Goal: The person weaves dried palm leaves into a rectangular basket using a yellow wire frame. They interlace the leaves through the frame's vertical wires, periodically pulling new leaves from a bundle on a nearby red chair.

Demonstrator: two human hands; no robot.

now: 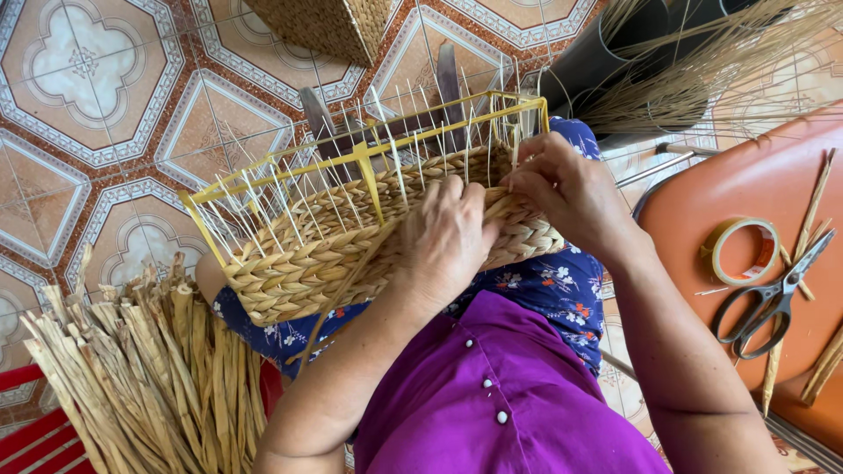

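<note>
Braided straw basket (299, 263); both hands (448, 233) pinch coarse plaits.

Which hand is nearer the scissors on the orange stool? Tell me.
Right. The right hand works at the woven basket's right end, on the side toward the scissors. The left hand presses the basket's middle, farther from them.

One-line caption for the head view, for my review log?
Both hands, left hand and right hand, work braided straw on a half-woven basket with yellow wire frame, resting on the lap.
</note>
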